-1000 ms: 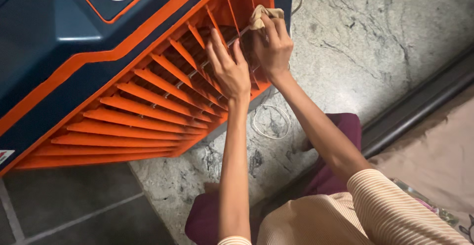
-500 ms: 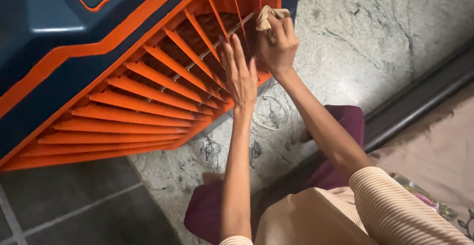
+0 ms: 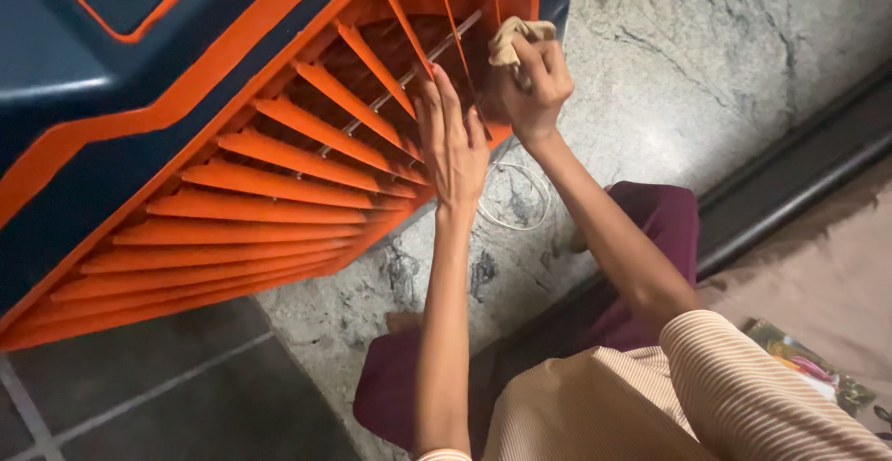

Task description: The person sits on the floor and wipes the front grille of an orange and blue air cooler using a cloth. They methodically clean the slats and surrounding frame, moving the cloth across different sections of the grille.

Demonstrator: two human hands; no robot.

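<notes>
A small beige cloth [image 3: 517,37] is bunched in the right hand [image 3: 531,89], fingers curled shut around it, pressed at the far end of the orange louvres [image 3: 279,168] of a blue air cooler [image 3: 84,80]. The left hand [image 3: 453,150] lies flat, fingers extended, on a slat, gripping nothing. The cloth is judged soft, light and easily wadded; the slats thin and bendable, best steadied near their ends.

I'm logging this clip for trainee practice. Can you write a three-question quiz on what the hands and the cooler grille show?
1. True or false: the right hand holds a beige cloth.
2. What does the left hand rest on?
3. What colour are the slats? A) orange B) white C) green

Key:
1. True.
2. The grille slats, fingers flat and open.
3. A.
</notes>
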